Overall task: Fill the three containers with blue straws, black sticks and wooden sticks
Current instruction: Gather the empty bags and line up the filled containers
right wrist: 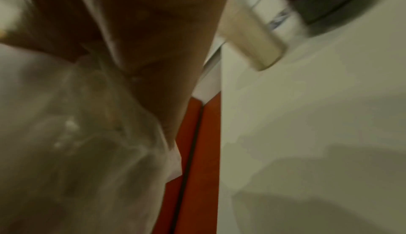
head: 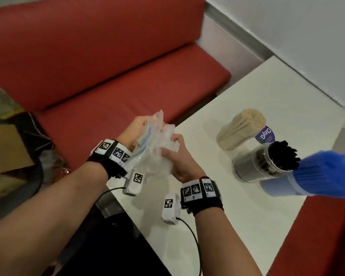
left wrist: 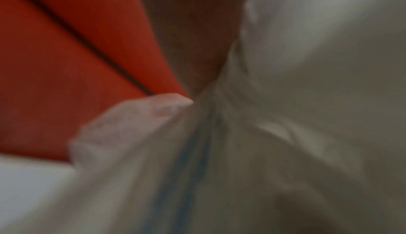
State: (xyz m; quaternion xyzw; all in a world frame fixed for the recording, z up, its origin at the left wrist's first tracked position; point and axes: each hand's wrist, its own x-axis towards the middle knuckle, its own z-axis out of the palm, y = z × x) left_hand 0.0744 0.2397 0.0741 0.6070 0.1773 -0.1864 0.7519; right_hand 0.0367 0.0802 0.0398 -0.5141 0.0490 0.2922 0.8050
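Observation:
Three containers stand on the white table [head: 257, 216] at the right. The far one holds wooden sticks [head: 241, 132], the middle clear one holds black sticks [head: 283, 156], and the nearest one holds blue straws [head: 327, 172]. Over the table's left corner both hands grip a crumpled bundle of clear plastic bags [head: 153, 146]. My left hand [head: 135, 130] holds its left side and my right hand [head: 177, 156] holds its right side. Both wrist views are blurred and filled with the plastic bags [left wrist: 285, 98] [right wrist: 77, 133].
A red sofa [head: 108, 66] runs behind and left of the table. A brown cardboard box [head: 6, 148] sits on the floor at far left. A red seat [head: 317, 246] lies beyond the table's near right edge. White wall at top right.

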